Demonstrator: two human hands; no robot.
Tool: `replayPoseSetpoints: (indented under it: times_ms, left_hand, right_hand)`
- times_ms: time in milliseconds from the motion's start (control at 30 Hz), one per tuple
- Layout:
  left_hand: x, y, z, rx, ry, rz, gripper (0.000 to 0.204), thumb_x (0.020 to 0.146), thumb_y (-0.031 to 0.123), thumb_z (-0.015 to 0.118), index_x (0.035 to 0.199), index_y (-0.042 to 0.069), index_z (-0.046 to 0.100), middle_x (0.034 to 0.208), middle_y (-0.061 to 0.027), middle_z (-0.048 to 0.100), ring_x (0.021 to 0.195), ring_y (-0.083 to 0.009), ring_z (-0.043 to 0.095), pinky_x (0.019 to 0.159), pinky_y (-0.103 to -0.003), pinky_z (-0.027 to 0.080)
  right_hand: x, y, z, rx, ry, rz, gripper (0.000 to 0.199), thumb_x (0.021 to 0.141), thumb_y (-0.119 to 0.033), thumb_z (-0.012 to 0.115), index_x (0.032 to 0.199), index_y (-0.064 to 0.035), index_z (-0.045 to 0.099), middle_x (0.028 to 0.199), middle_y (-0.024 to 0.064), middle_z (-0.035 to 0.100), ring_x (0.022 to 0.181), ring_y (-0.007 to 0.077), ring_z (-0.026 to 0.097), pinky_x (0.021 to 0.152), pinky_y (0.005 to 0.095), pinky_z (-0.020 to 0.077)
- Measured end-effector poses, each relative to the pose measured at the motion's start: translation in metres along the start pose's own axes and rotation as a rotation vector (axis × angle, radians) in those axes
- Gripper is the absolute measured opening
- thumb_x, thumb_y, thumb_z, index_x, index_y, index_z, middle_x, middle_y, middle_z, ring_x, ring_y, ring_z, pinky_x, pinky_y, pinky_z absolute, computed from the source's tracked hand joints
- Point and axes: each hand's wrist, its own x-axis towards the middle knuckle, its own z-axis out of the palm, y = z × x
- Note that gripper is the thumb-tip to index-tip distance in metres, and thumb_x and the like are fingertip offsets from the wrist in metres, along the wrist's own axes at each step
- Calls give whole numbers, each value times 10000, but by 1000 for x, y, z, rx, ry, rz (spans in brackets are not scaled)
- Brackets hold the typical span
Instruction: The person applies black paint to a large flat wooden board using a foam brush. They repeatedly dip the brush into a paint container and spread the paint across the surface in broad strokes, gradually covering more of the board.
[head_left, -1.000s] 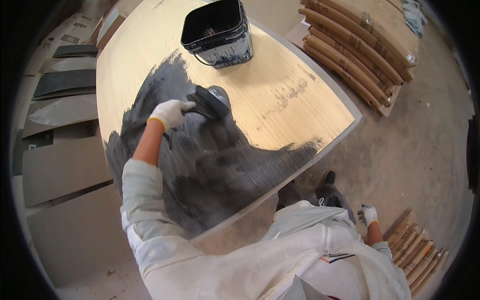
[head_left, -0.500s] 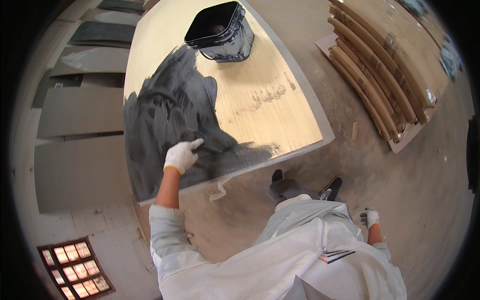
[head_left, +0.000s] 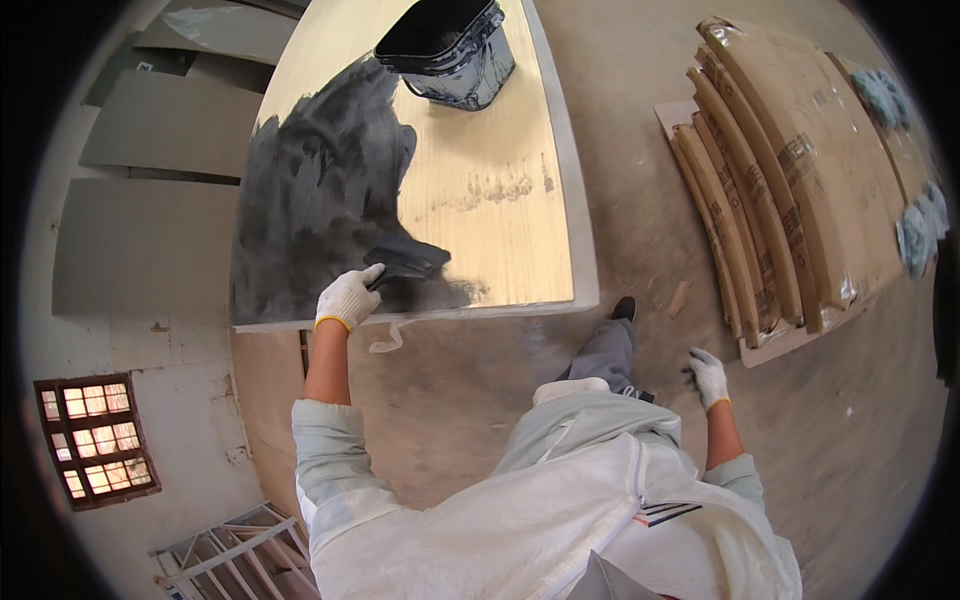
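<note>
Black-streaked bucket (head_left: pixel 490 75), top centre — dark inside, contents hard to make out! Left hand (head_left: pixel 347 300), fingers clamped on a dark spreader (head_left: pixel 415 258), mid-frame, over the part-blackened board (head_left: pixel 490 245) — right hand (head_left: pixel 709 378), centre-right, fingers loosely apart.

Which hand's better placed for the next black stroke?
Left, most likely: the left hand grips the black tool at the panel; the right hand looks empty and hangs away from it.
</note>
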Motion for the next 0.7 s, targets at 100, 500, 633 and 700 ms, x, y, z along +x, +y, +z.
replayPoseSetpoints:
  times_ms: [100, 500, 633, 700]
  left_hand:
    - [14, 8, 12, -129, 0, -99, 605, 938, 292, 690, 1538, 344, 633, 1288, -176, 760, 1191, -393, 722, 1014, -478, 572]
    - [55, 117, 14, -834, 157, -533, 633, 991, 383, 632, 1562, 112, 599, 1346, -282, 720, 1246, -418, 713, 1062, -466, 541]
    - [50, 187, 98, -1400, 452, -512, 629, 1036, 300, 662, 1623, 106, 542, 1161, -189, 797, 1021, -264, 755, 922, -362, 589]
    - [35, 248, 43, -1820, 286, -680, 633, 1074, 231, 610, 1676, 105, 459, 1050, -115, 748, 897, -181, 698, 785, -308, 567]
  right_hand:
    - [-4, -116, 24, -91, -168, -189, 451, 1045, -137, 619, 1482, -40, 668, 967, 87, 792, 678, 101, 638, 612, 263, 521]
    - [32, -433, 34, -559, -634, -362, 465, 1040, -108, 614, 1496, -26, 657, 1029, 57, 779, 834, 106, 662, 797, 274, 563]
    - [29, -497, 89, -556, -895, -349, 455, 1051, -128, 616, 1495, -41, 662, 1033, 38, 777, 805, 90, 668, 756, 261, 568]
    - [28, -521, 121, -664, -1106, -367, 439, 1096, -186, 621, 1501, -21, 647, 1078, 55, 778, 809, 101, 689, 721, 258, 579]
